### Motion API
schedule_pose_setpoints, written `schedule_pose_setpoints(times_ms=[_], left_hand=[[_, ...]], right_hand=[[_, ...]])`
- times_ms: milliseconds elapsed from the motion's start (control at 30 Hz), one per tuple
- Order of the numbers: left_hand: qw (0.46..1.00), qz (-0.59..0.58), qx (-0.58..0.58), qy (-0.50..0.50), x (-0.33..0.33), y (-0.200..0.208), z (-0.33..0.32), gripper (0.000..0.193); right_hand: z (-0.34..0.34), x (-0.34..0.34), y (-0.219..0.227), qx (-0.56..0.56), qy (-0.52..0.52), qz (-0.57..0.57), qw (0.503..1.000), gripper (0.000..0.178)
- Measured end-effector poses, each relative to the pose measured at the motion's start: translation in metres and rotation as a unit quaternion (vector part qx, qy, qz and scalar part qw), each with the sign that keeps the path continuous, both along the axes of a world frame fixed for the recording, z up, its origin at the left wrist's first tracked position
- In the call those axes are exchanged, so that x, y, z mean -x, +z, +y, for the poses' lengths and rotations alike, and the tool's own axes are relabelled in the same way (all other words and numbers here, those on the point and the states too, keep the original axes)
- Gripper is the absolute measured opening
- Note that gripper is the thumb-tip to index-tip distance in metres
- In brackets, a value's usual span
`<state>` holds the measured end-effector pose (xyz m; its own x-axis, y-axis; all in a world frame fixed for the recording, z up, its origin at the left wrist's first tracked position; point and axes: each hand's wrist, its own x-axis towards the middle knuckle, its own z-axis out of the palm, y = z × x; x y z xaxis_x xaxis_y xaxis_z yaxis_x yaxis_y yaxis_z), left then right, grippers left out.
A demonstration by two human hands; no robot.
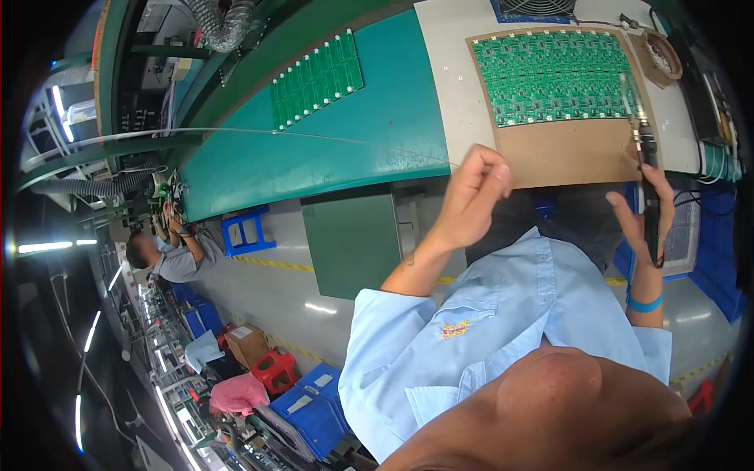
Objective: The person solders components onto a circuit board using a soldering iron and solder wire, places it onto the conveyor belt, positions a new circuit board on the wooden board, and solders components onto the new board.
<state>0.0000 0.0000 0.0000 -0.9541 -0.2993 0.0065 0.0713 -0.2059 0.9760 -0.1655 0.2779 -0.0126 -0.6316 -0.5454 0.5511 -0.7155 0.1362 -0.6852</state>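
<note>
My left hand [476, 196] is closed in a pinch in front of the brown board's near left corner. A thin solder wire [353, 138] runs to its fingertips from the far left. My right hand [657, 206] holds a black-handled soldering iron [649, 161], its thumb apart from the handle. The iron's metal tip points away from me, over the right edge of a panel of green circuit boards [558, 78]; the tip is blurred. That panel lies on the brown board [577, 149], whose near part is bare.
A second green circuit panel [318, 82] lies on the teal mat [385, 161] to the left. At the right stand a small brown container [658, 61] and a dark box [704, 98]. A fan [538, 8] is at the back. Another person [184, 255] works at the far left.
</note>
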Motion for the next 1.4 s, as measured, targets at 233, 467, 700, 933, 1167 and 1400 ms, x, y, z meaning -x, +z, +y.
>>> schedule_pose_setpoints(times_ms=[233,467,700,933,1167,1400], left_hand=[[0.991,-0.028,0.124,-0.049,0.006,0.013,0.040,0.004],[0.969,0.010,0.233,-0.081,0.017,0.025,0.042,0.001],[0.927,0.086,0.363,-0.041,0.024,0.031,0.033,0.012],[0.898,0.086,0.432,-0.006,0.023,0.040,0.009,0.011],[0.867,0.050,0.493,0.054,0.044,0.047,-0.036,0.010],[0.850,0.032,0.526,-0.021,0.072,0.046,-0.065,0.008]], right_hand=[[-0.059,-0.049,0.019,0.127,0.132,-0.179,0.967,0.059],[-0.062,-0.046,0.024,0.187,0.200,-0.240,0.931,0.064],[-0.052,-0.044,0.026,0.167,0.179,-0.278,0.929,0.062],[-0.055,-0.034,0.024,0.180,0.124,-0.233,0.948,0.051],[-0.037,-0.027,0.043,0.121,0.014,-0.198,0.973,0.044],[-0.035,-0.026,0.058,0.029,0.030,-0.091,0.995,0.040]])
